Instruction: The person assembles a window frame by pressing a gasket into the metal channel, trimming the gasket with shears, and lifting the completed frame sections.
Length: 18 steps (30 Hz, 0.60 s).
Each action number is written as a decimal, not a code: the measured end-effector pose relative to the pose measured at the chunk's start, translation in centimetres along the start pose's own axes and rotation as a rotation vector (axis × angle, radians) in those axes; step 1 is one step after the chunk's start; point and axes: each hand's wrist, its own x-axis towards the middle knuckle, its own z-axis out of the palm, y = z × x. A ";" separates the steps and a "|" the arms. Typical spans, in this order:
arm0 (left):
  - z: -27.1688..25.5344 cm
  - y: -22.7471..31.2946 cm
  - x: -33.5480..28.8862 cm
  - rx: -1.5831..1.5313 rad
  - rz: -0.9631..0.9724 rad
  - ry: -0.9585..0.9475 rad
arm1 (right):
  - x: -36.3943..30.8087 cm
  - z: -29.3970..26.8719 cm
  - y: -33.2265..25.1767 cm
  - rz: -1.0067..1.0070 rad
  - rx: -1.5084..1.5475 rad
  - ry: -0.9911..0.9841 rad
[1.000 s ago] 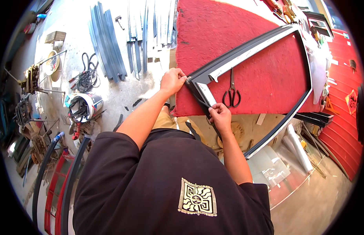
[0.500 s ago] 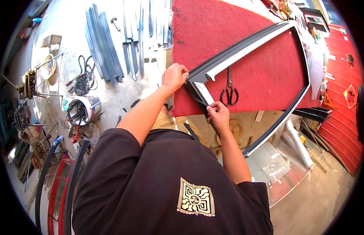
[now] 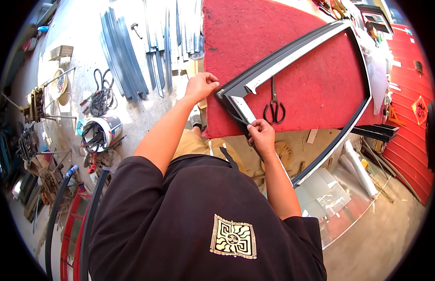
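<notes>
A black window frame (image 3: 273,52) with white inner strips lies slanted across the red-covered table (image 3: 245,23), its near side reaching past the table edge. My left hand (image 3: 202,86) is just off the frame's left corner, fingertips pinched together; what they hold, if anything, is too small to make out. Lower along the frame's short side, my right hand (image 3: 262,135) pinches a thin black rubber strip (image 3: 235,116) between thumb and fingers. The strip runs up from there toward the left corner. Scissors (image 3: 274,105) with black handles rest on the red cover, inside the frame.
Long grey metal strips (image 3: 124,56) and a hammer (image 3: 136,30) lie on the floor at left. Nearer are a coiled cable (image 3: 101,96) and a white bucket (image 3: 110,129) of dark scraps. Glass panes (image 3: 327,194) and a white roll (image 3: 360,171) are at lower right.
My left hand has come away from the frame's corner, slightly leftward, uncovering the corner. My right hand keeps its pinch on the rubber strip in nearly the same place.
</notes>
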 end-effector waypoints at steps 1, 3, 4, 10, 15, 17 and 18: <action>0.1 -0.2 -0.1 0.054 0.036 0.000 | 0.0 0.0 -0.1 0.000 -0.009 -0.001; 0.0 -0.3 -0.3 0.107 0.072 -0.002 | 0.0 0.1 -0.1 0.001 -0.018 0.000; 0.0 -0.4 -0.4 0.114 0.072 -0.019 | 0.1 0.0 0.1 0.004 -0.007 0.001; -0.5 -0.4 -1.2 0.073 0.045 -0.042 | 0.0 0.0 0.0 0.000 -0.005 0.001; 1.7 -1.8 -4.4 -0.147 -0.009 0.084 | 0.0 0.1 0.4 -0.009 0.013 -0.002; 3.1 -1.9 -6.3 -0.116 -0.102 0.090 | 0.1 0.1 0.4 -0.006 0.004 0.001; 3.7 -1.8 -7.0 -0.070 -0.148 0.098 | 0.1 0.1 0.4 -0.005 0.003 0.002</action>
